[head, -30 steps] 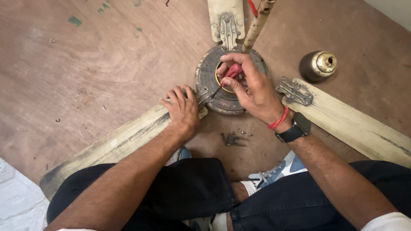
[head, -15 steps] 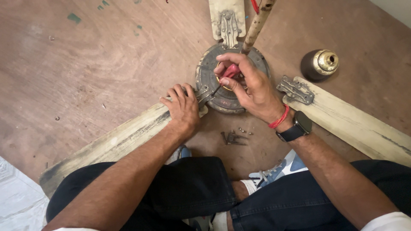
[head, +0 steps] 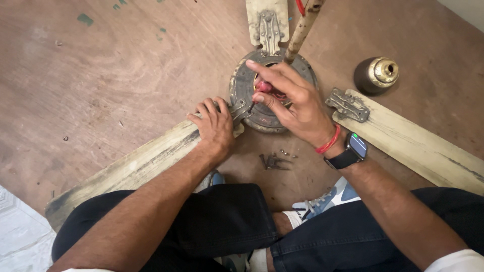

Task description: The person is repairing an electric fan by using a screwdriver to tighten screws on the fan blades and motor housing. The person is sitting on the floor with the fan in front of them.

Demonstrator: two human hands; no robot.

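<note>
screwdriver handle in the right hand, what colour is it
Red; the screwdriver handle peeks out between the right hand's fingers, seen best in the head view.

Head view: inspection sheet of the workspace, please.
Surface: worn brown wooden floor, scuffed, flecks of green paint.
Job's things: ceiling fan motor hub lying on the floor; near blade at its bracket; another blade lies detached at right; red-handled screwdriver.
Clutter: loose screws; brass-coloured cap.
Grippers: left hand presses on the near blade's bracket end; right hand grips the screwdriver over the hub.
Cables: red wire beside the rod.
Surroundings: patterned white tile at lower left.
</note>
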